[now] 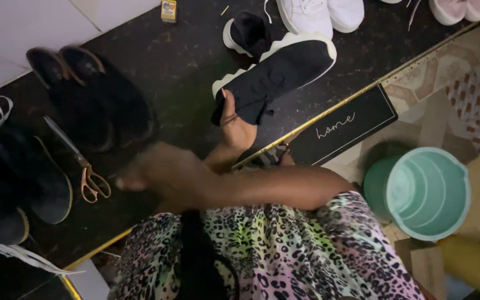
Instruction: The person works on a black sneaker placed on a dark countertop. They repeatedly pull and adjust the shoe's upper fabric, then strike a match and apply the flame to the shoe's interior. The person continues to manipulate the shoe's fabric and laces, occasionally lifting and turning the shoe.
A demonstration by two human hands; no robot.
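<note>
One hand point(234, 125) grips the heel end of a black sock-style sneaker point(276, 72), thumb up. The other hand point(151, 175), blurred, reaches across toward gold-handled scissors point(81, 164); its finger state is unclear.

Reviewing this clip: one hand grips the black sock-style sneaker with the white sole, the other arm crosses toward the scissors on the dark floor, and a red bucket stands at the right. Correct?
Not quite. The bucket is pale teal, not red, as the head view shows. The rest holds: the left hand grips the black sneaker with the white sole, and the right hand, blurred, crosses toward the scissors on the dark floor.
</note>
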